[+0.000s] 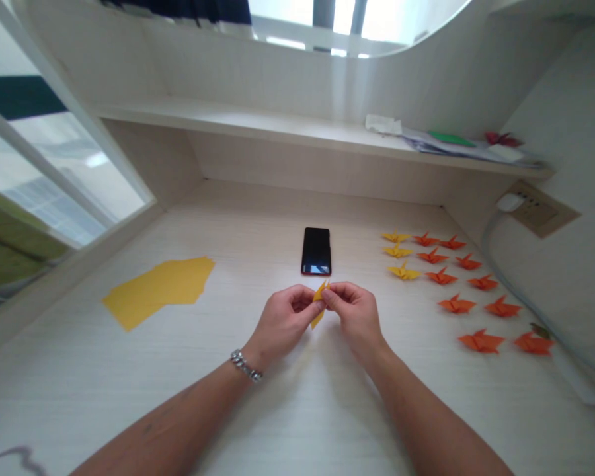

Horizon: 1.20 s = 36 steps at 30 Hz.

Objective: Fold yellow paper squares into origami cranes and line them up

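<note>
Between my two hands, above the middle of the desk, is a small piece of folded yellow paper [318,318] with narrow points sticking up. My left hand [288,316] pinches it from the left between thumb and fingers. From the right, my right hand [355,311] pinches its upper part, the thumb pressed against a point. The fingers cover much of the paper, so its full shape is hidden. Just beyond my hands a black phone [316,251] lies flat. To the right stand several yellow paper cranes [404,272] and orange paper cranes [457,304] in rows.
Spread yellow paper sheets [161,287] lie on the desk [218,416] at the left. A shelf [258,125] crosses the back, bearing papers [451,145] at its right. A grey cable [506,277] runs from the wall socket [543,211] along the right side.
</note>
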Available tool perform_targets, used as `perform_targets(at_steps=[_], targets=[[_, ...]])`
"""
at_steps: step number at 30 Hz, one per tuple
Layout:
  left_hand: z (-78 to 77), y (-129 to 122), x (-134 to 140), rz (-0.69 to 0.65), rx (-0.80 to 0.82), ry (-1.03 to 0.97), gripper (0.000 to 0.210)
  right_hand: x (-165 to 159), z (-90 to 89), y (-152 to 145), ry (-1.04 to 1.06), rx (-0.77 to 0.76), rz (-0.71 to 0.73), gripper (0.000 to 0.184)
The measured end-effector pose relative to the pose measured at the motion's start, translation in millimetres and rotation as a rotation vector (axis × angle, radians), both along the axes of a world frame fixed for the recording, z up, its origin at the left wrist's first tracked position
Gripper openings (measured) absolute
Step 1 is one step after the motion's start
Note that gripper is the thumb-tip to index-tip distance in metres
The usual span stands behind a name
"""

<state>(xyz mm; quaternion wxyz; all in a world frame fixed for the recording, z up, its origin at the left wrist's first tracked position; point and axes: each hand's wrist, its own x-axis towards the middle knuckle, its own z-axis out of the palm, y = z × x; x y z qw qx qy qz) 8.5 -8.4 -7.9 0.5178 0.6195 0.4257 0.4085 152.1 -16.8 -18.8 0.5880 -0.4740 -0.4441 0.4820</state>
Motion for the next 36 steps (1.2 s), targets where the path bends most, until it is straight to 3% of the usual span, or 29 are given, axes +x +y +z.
perform_targets(at_steps=[22, 36], targets=[[0.5, 0.5, -0.2, 0.006, -0.003, 0.043, 0.019, 0.0, -1.1, 0.5, 0.014, 0.012, -0.021, 0.02], [5.0, 1.8, 0.8, -0.046, -0.1, -0.032, 0.021, 0.4, 2.7, -1.8, -0.003, 0.039, -0.041, 0.019]])
